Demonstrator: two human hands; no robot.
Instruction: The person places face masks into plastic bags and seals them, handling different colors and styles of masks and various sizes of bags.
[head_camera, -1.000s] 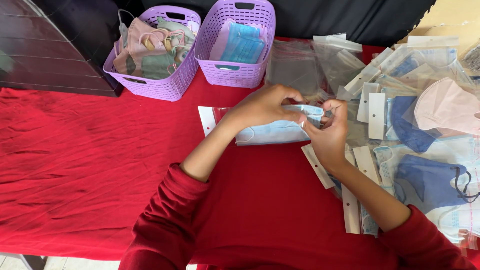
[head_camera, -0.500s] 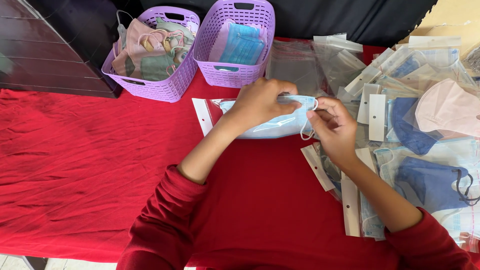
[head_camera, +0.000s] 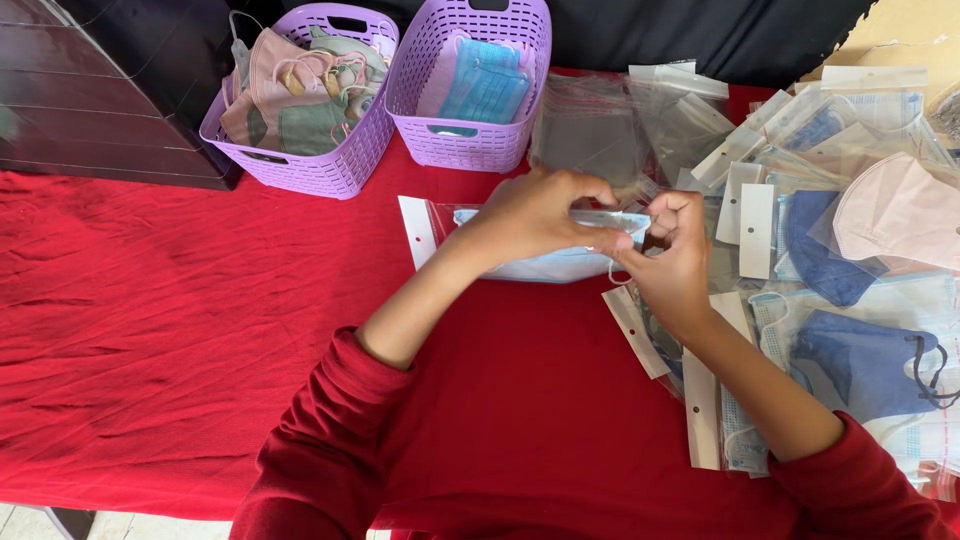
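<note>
One light blue mask between two hands; two purple baskets.

Pale blue face mask, soft and flat, lying partly inside a clear plastic sleeve with a white header strip. Pinched along its upper edge, drooping slightly below the grip. Thin white ear loop dangling just under the pinch. Sleeve's header end sticking out well beyond the grip.

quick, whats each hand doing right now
Left hand: closed over the light blue face mask and its clear plastic sleeve.
Right hand: fingers pinched at the mask's right end by the ear loop.
</note>
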